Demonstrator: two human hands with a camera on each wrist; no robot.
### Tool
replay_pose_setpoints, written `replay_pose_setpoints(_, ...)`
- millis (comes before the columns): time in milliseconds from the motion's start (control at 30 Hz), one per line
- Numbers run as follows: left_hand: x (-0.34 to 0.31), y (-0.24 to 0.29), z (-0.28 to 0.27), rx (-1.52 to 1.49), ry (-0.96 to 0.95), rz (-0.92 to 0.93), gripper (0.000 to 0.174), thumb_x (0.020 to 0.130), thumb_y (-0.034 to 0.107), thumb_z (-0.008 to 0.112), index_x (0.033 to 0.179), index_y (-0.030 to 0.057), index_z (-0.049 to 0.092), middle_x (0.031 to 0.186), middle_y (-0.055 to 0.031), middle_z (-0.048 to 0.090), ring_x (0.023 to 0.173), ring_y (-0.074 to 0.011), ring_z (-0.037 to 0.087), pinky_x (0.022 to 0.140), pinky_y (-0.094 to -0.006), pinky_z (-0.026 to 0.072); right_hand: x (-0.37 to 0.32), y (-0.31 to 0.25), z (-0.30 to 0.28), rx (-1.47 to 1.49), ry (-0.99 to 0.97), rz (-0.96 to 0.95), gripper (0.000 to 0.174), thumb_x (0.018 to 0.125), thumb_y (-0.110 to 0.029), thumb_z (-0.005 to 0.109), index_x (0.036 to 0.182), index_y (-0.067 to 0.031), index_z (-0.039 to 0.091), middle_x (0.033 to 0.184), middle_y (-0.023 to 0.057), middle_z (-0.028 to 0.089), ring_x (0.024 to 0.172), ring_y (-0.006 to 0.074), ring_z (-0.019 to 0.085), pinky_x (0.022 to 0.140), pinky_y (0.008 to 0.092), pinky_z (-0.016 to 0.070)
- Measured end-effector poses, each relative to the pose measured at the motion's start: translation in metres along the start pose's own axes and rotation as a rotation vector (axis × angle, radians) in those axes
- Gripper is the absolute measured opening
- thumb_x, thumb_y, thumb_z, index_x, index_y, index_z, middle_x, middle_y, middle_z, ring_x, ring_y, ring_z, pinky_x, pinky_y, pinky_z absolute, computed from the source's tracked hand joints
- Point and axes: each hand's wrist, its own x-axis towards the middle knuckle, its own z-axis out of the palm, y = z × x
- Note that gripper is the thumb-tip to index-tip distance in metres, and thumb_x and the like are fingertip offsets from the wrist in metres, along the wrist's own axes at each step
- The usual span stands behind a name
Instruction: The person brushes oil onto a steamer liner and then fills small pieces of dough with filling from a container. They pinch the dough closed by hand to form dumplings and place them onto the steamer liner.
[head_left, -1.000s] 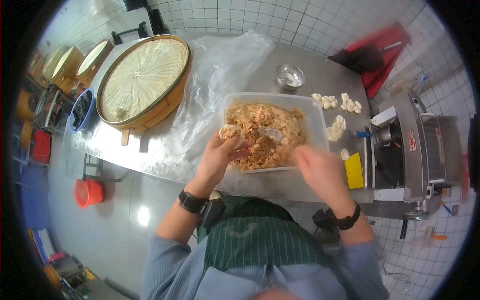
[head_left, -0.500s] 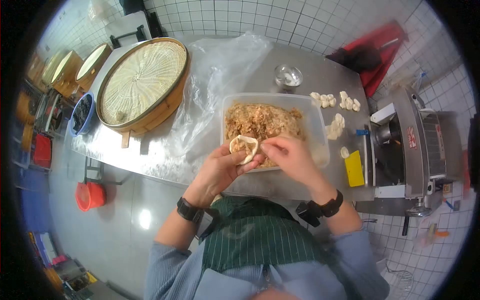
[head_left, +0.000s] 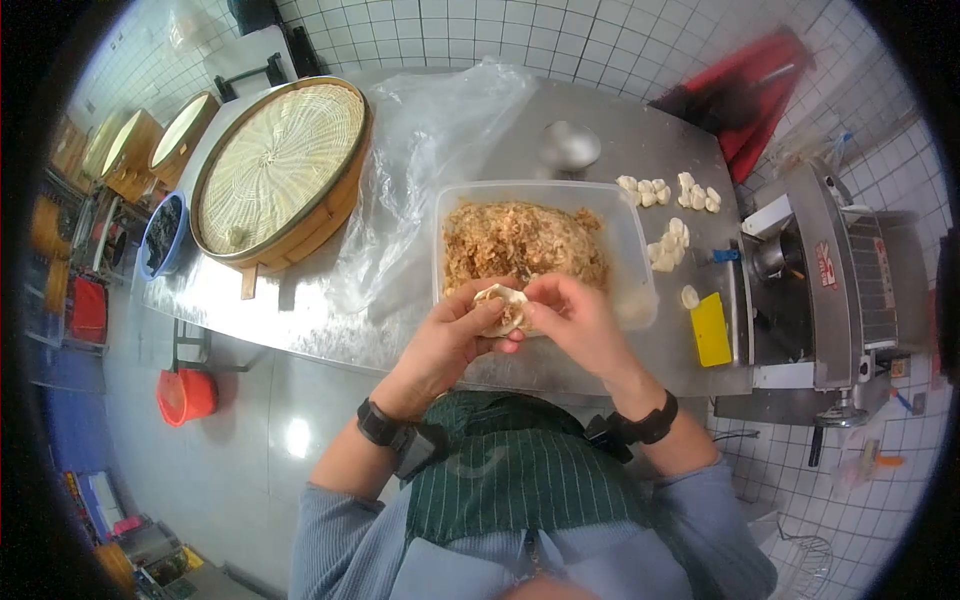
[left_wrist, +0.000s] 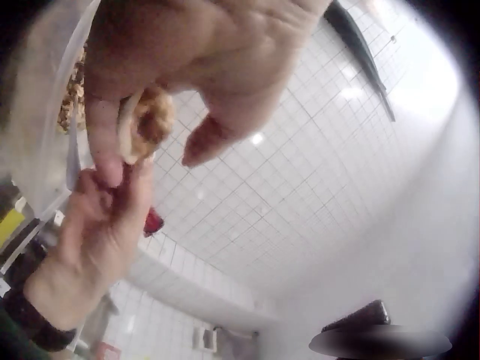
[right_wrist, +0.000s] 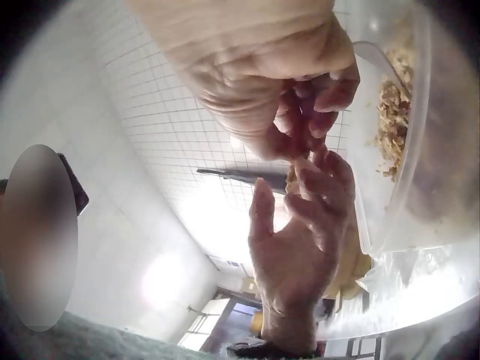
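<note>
A round dough wrapper (head_left: 516, 294) with a dab of minced filling in it is held over the near edge of a clear plastic tub (head_left: 640, 270). My left hand (head_left: 445, 345) cradles it, the thumb lying over the filling. On the other side my right hand (head_left: 588, 328) pinches the wrapper's rim between thumb and fingers. In the left wrist view the filling (left_wrist: 154, 120) shows between the hands. The right wrist view has the right hand's fingers (right_wrist: 334, 94) meeting the left fingertips, mostly hiding the wrapper. Minced filling (head_left: 525, 240) is heaped in the tub.
A large round bamboo steamer (head_left: 280, 160) stands at left beside a crumpled plastic sheet (head_left: 430, 130). Small dough pieces (head_left: 668, 245), a yellow scraper (head_left: 711, 330) and a metal machine (head_left: 825, 290) are at right. A small bowl (head_left: 570, 147) sits behind the tub.
The right hand came in from the tub's right side to the wrapper and now pinches its rim. The left hand, holding the wrapper, has shifted right and nearer the body.
</note>
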Motion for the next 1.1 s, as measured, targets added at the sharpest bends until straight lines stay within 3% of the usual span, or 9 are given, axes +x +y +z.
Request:
replay_pose_setpoints(367, 0.000, 0.001, 0.009, 0.162, 0.031, 0.010, 0.035, 0.096, 0.006, 0.047, 0.131, 0.0017, 0.045, 0.109, -0.0093, 0.059, 0.084, -0.0164, 0.063, 0.074, -0.0263, 0.0541, -0.003, -0.002, -0.006, 0.084, -0.041, -0.002, 0.016, 0.087, -0.013, 0.065, 0.095, 0.0007, 0.064, 0.085, 0.0022, 0.065, 0.076, 0.0064, 0.059, 0.068, 0.0216, 0.0487)
replay_pose_setpoints(467, 0.000, -0.001, 0.010, 0.211, 0.009, -0.015, 0.037, 0.094, 0.004, 0.048, 0.131, 0.0018, 0.045, 0.106, -0.0079, 0.059, 0.080, -0.0154, 0.062, 0.069, -0.0258, 0.0537, -0.004, -0.002, -0.007, 0.029, -0.022, -0.109, 0.014, 0.085, -0.010, 0.067, 0.095, 0.0001, 0.064, 0.084, 0.0011, 0.064, 0.075, 0.0057, 0.059, 0.067, 0.0211, 0.0484)
replay_pose_setpoints(567, -0.001, 0.001, 0.016, 0.243, 0.046, 0.038, 0.036, 0.093, 0.003, 0.049, 0.129, 0.0007, 0.047, 0.101, -0.0082, 0.059, 0.075, -0.0150, 0.061, 0.063, -0.0255, 0.0530, -0.001, -0.002, -0.009, 0.039, -0.019, -0.072, 0.013, 0.085, -0.009, 0.067, 0.094, -0.0005, 0.064, 0.083, 0.0002, 0.063, 0.073, 0.0056, 0.058, 0.065, 0.0211, 0.0481)
replay_pose_setpoints(667, 0.001, 0.001, 0.012, 0.356, 0.066, -0.009, 0.036, 0.092, 0.004, 0.050, 0.128, 0.0001, 0.047, 0.099, -0.0089, 0.059, 0.073, -0.0149, 0.061, 0.060, -0.0257, 0.0527, -0.005, -0.009, -0.009, 0.051, -0.127, 0.063, 0.014, 0.084, -0.005, 0.066, 0.096, 0.0002, 0.063, 0.087, 0.0004, 0.061, 0.079, 0.0077, 0.058, 0.070, 0.0223, 0.0482)
replay_pose_setpoints(733, 0.004, -0.001, 0.008, 0.492, 0.027, -0.093, 0.038, 0.091, 0.005, 0.053, 0.129, 0.0000, 0.046, 0.099, -0.0104, 0.059, 0.072, -0.0153, 0.062, 0.059, -0.0255, 0.0527, -0.007, -0.009, -0.010, -0.061, -0.096, -0.080, 0.015, 0.082, -0.004, 0.067, 0.096, -0.0015, 0.063, 0.085, 0.0003, 0.060, 0.078, 0.0071, 0.057, 0.068, 0.0221, 0.0477)
replay_pose_setpoints(833, 0.006, -0.001, 0.011, 0.602, 0.017, -0.127, 0.038, 0.090, 0.006, 0.054, 0.127, -0.0010, 0.046, 0.103, -0.0104, 0.059, 0.079, -0.0160, 0.063, 0.062, -0.0258, 0.0531, -0.004, -0.012, -0.004, -0.128, -0.069, -0.108, 0.014, 0.082, -0.006, 0.068, 0.095, -0.0013, 0.065, 0.084, 0.0020, 0.062, 0.069, 0.0069, 0.057, 0.063, 0.0224, 0.0474)
replay_pose_setpoints(967, 0.000, -0.002, 0.015, 0.526, -0.047, 0.085, 0.037, 0.090, 0.008, 0.054, 0.125, -0.0012, 0.048, 0.106, -0.0100, 0.059, 0.087, -0.0169, 0.063, 0.065, -0.0259, 0.0523, -0.005, 0.002, -0.009, -0.209, -0.063, -0.171, 0.012, 0.081, -0.006, 0.068, 0.092, -0.0011, 0.065, 0.082, 0.0019, 0.062, 0.070, 0.0078, 0.057, 0.062, 0.0228, 0.0476)
replay_pose_setpoints(1033, -0.002, 0.006, 0.014, 0.208, 0.023, -0.141, 0.036, 0.092, 0.013, 0.053, 0.125, -0.0005, 0.048, 0.108, -0.0094, 0.059, 0.092, -0.0170, 0.061, 0.067, -0.0254, 0.0509, -0.006, 0.000, -0.009, 0.113, -0.029, -0.015, 0.011, 0.081, -0.006, 0.069, 0.090, -0.0019, 0.066, 0.081, 0.0015, 0.061, 0.069, 0.0078, 0.056, 0.062, 0.0227, 0.0470)
replay_pose_setpoints(1100, 0.000, 0.004, 0.004, 0.153, 0.011, -0.165, 0.036, 0.094, 0.015, 0.051, 0.127, 0.0003, 0.047, 0.108, -0.0094, 0.058, 0.092, -0.0170, 0.061, 0.067, -0.0252, 0.0502, -0.005, 0.002, -0.009, 0.044, -0.012, -0.054, 0.011, 0.080, -0.007, 0.070, 0.089, -0.0022, 0.066, 0.081, 0.0012, 0.061, 0.069, 0.0077, 0.056, 0.062, 0.0225, 0.0468)
